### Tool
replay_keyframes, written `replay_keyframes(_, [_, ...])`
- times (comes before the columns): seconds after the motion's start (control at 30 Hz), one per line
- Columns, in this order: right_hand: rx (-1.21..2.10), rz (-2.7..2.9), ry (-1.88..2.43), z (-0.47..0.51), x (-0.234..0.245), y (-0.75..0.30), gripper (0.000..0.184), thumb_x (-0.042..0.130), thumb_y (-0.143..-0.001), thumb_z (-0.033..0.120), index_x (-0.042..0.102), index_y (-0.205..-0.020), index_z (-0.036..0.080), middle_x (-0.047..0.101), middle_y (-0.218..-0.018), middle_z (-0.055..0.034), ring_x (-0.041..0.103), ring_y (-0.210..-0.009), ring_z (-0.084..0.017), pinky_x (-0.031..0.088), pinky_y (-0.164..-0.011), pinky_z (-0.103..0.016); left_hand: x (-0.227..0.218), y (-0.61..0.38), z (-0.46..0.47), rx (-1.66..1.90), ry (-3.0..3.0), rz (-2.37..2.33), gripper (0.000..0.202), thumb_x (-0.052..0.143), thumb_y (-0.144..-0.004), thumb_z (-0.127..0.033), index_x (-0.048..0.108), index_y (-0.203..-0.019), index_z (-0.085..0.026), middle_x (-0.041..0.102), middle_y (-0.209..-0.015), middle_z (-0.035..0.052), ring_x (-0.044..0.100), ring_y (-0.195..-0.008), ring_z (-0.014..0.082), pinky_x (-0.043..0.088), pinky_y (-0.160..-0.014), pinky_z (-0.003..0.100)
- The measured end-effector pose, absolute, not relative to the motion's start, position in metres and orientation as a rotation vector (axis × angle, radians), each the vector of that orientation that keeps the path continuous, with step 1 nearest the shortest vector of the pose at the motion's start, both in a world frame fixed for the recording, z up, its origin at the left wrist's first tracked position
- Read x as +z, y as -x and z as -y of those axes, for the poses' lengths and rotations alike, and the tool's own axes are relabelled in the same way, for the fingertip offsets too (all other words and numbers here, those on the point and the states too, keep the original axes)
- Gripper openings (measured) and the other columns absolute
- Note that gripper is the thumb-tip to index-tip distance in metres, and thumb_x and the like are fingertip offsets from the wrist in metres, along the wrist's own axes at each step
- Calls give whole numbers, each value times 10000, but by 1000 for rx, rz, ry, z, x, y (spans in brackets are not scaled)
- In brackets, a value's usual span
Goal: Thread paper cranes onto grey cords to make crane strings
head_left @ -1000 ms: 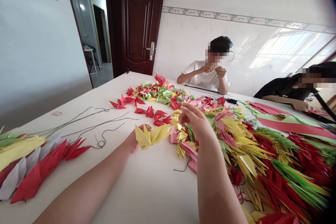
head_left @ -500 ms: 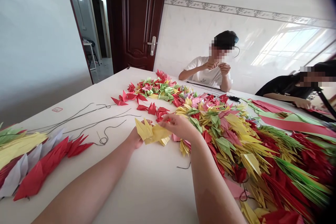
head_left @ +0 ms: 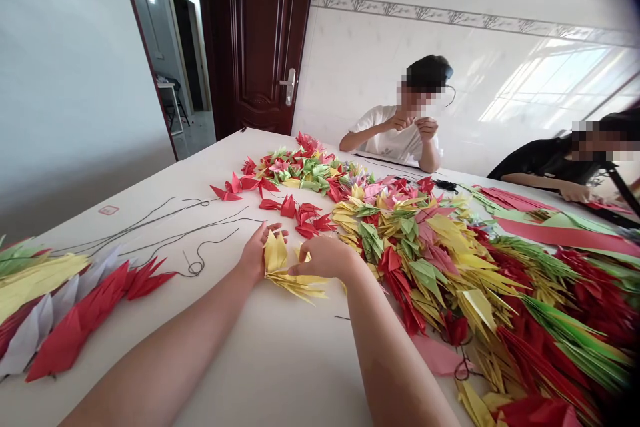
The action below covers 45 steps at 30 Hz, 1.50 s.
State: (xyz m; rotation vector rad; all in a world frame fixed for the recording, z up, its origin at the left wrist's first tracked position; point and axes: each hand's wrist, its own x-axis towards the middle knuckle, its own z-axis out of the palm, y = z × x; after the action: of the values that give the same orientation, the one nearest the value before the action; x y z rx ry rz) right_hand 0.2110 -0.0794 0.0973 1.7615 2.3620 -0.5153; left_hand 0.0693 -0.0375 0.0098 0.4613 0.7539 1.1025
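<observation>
Across the table [head_left: 280,360]: white surface shows between the forearms [head_left: 165,340], where room for moving is offered; the far-left edge is set well apart from both hands

Pile [head_left: 440,240]: red, yellow, green and pink folded paper is heaped on the right, and rightward room is narrowed by it

Paper row [head_left: 80,333]: red, lilac and yellow folds are laid beyond the left forearm

Right hand [head_left: 323,257]: thumb and forefinger are curved apart at the yellow folds; whether paper is pinched cannot be told

Left hand [head_left: 256,253]: fingers are spread behind the bunch; the thumb is hidden, so its pressure cannot be told

Yellow bunch [head_left: 277,255]: placed between the hands; over the last half second its tips have been fanned lower and the right hand brought farther inward, so the folds are probably being arranged

Red pieces [head_left: 287,207]: lined up just beyond the hands

Threads [head_left: 204,203]: strewn left of the left hand, where snagging could occur
</observation>
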Motion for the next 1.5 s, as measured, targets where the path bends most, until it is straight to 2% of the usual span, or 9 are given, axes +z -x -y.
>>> replay_keyframes(0.17, [-484, -2376, -1711, 85, 104, -209, 488, 583, -618, 610, 664, -885, 210, 664, -902, -71, 594, -860, -232, 415, -664, -287, 17, -64, 38, 1362, -760, -1042, 357, 295, -841, -474, 516, -887, -198, 577, -1018, 78, 573, -907, 158, 468, -740, 275])
replay_keyframes(0.27, [-482, -2377, -1608, 85, 101, -202, 494, 623, -600, 569, 659, -928, 202, 665, -930, -75, 601, -864, -236, 427, -645, -283, 24, -59, 47, 1295, -1178, -1287, 336, 624, -639, -437, 562, -880, -212, 550, -1085, 70, 505, -1032, 218, 429, -788, 279])
replay_keyframes(0.37, [-463, -2322, -1536, 83, 93, -193, 497, 671, -585, 483, 648, -974, 174, 674, -922, -86, 612, -856, -242, 440, -640, -288, 28, -54, 59, 916, -1608, -1455, 450, 726, -498, -342, 589, -912, -229, 589, -946, 57, 555, -875, 242, 428, -704, 290])
replay_keyframes(0.57, [-332, -2400, -1602, 83, 97, -200, 254, 567, -683, 252, 671, -904, 184, 679, -931, -82, 607, -887, -222, 428, -656, -277, 26, -33, 67, 875, -1402, -1451, 489, 598, -656, -297, 446, -1117, -232, 565, -783, 11, 578, -677, 177, 471, -578, 281])
replay_keyframes(0.67, [-329, -2448, -1748, 85, 107, -213, 225, 568, -680, 290, 675, -857, 201, 674, -914, -70, 602, -851, -222, 410, -627, -278, 24, -20, 71, 1087, -1339, -1497, 684, 613, -667, -333, 291, -1265, -255, 542, -1033, 72, 587, -893, 213, 498, -729, 369])
replay_keyframes(0.83, [-377, -2513, -1808, 87, 111, -216, 194, 584, -674, 359, 654, -786, 216, 663, -880, -36, 582, -812, -193, 351, -572, -254, 11, -18, 91, 1268, -2249, -1575, 645, 601, -704, -394, 355, -1278, -229, 351, -1357, 117, 230, -1306, 301, 236, -1045, 479])
replay_keyframes(1.07, [-525, -2592, -1639, 84, 100, -207, 292, 480, -762, 436, 637, -850, 206, 639, -852, -44, 559, -798, -173, 316, -568, -240, -1, -28, 96, 732, -2376, -1332, 447, 524, -751, -337, 481, -1189, -255, 589, -1149, 51, 495, -1113, 268, 375, -937, 394])
replay_keyframes(1.2, [-665, -2616, -1620, 82, 101, -213, 457, 598, -636, 544, 576, -969, 232, 601, -798, -7, 532, -713, -148, 310, -546, -220, 8, -22, 93, 743, -2127, -1485, 447, 586, -695, -454, 547, -1093, -254, 625, -1084, 48, 563, -976, 272, 425, -836, 372])
replay_keyframes(1.5, [-807, -2673, -1712, 81, 108, -240, 312, 403, -815, 428, 470, -641, 178, 443, -615, 26, 414, -572, -101, 298, -543, -229, 1, -21, 86, 787, -2241, -1345, 557, 656, -579, -587, 612, -1002, -227, 624, -1083, 77, 481, -1105, 304, 344, -948, 390])
